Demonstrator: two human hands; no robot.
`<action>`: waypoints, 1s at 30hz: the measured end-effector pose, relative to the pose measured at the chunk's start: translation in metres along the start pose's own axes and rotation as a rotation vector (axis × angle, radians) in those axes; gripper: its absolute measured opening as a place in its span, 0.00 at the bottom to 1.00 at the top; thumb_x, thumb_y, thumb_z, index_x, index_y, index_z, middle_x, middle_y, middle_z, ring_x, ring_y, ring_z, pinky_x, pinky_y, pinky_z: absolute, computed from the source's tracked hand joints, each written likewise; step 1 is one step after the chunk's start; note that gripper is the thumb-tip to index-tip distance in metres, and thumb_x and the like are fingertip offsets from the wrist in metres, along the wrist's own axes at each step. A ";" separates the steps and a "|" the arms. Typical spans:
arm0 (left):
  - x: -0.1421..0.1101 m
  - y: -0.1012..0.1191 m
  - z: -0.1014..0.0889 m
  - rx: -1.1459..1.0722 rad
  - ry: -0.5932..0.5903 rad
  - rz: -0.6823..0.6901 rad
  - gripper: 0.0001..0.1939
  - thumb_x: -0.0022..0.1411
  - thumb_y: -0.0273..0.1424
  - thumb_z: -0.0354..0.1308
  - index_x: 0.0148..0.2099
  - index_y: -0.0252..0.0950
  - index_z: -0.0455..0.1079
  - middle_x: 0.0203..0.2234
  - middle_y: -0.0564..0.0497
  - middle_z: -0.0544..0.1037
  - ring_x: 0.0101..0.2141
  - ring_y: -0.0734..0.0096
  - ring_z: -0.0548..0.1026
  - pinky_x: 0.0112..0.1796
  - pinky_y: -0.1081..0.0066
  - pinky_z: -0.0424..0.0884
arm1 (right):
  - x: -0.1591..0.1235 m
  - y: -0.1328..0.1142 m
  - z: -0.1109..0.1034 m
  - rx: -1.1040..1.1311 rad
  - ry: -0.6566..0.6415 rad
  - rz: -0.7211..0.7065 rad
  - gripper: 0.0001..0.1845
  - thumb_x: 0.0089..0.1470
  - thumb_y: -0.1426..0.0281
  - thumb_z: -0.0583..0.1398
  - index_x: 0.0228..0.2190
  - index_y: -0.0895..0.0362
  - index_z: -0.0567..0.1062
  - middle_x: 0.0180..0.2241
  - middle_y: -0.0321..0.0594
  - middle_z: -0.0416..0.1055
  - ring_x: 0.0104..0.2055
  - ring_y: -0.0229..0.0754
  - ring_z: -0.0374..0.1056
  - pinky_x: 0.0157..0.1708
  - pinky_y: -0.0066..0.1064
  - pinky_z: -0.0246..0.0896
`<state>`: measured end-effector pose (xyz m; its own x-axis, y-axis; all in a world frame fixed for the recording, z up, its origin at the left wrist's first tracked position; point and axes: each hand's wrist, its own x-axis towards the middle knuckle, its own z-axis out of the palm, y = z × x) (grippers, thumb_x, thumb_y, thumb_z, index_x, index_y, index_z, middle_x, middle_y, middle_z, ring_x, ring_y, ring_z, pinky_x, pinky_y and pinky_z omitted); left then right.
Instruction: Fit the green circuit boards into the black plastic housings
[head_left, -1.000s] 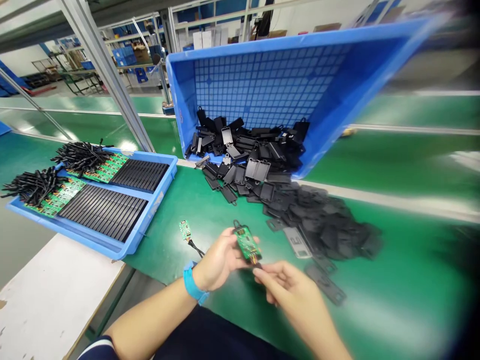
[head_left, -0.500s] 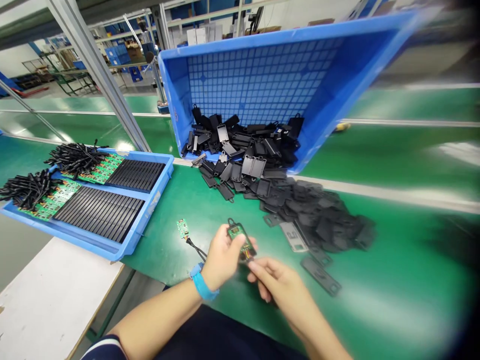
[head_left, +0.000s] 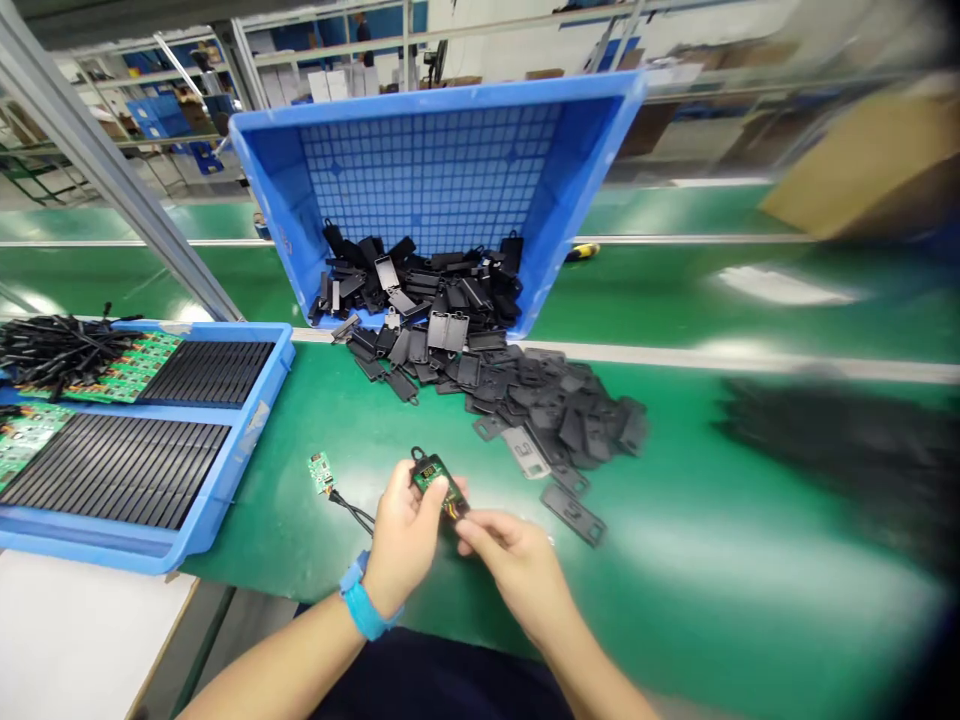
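My left hand (head_left: 405, 535), with a blue strap (head_left: 365, 603) at the wrist, grips a black plastic case (head_left: 419, 457) with a loop at its top. A green circuit board (head_left: 433, 472) with a small two-digit display lies in the case, under my left thumb. At the case's lower end, the fingertips of my right hand (head_left: 517, 560) are closed on the coloured wires (head_left: 453, 509) of the board. The cable beyond them is hidden. Left of my hands, another green circuit board (head_left: 320, 473) with black cables (head_left: 352, 508) lies on the green table (head_left: 285, 430).
A tipped blue crate (head_left: 435, 95) spills black cases (head_left: 448, 330) onto the table, beside a pile of black flat covers (head_left: 570, 405). At left, a blue tray (head_left: 247, 430) holds boards with cables and rows of black parts. A blurred dark heap (head_left: 832, 450) lies at right.
The view has swung right, so the crate, tray and hands appear further left. My hands keep the same hold on the case and wires.
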<state>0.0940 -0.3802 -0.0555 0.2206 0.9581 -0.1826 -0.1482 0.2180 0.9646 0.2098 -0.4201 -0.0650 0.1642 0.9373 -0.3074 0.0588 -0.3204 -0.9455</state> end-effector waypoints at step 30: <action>0.020 -0.021 0.019 -0.295 -0.325 -0.418 0.14 0.61 0.36 0.46 0.46 0.33 0.57 0.34 0.46 0.72 0.20 0.82 0.64 0.20 0.77 0.53 | -0.009 0.030 -0.102 -0.025 0.148 -0.213 0.10 0.49 0.62 0.59 0.27 0.56 0.65 0.20 0.35 0.67 0.22 0.37 0.65 0.24 0.28 0.61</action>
<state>0.1195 -0.3691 -0.0760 0.5944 0.6844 -0.4223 -0.2362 0.6505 0.7218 0.3102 -0.4522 -0.0800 0.2878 0.9543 -0.0806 0.1317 -0.1228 -0.9837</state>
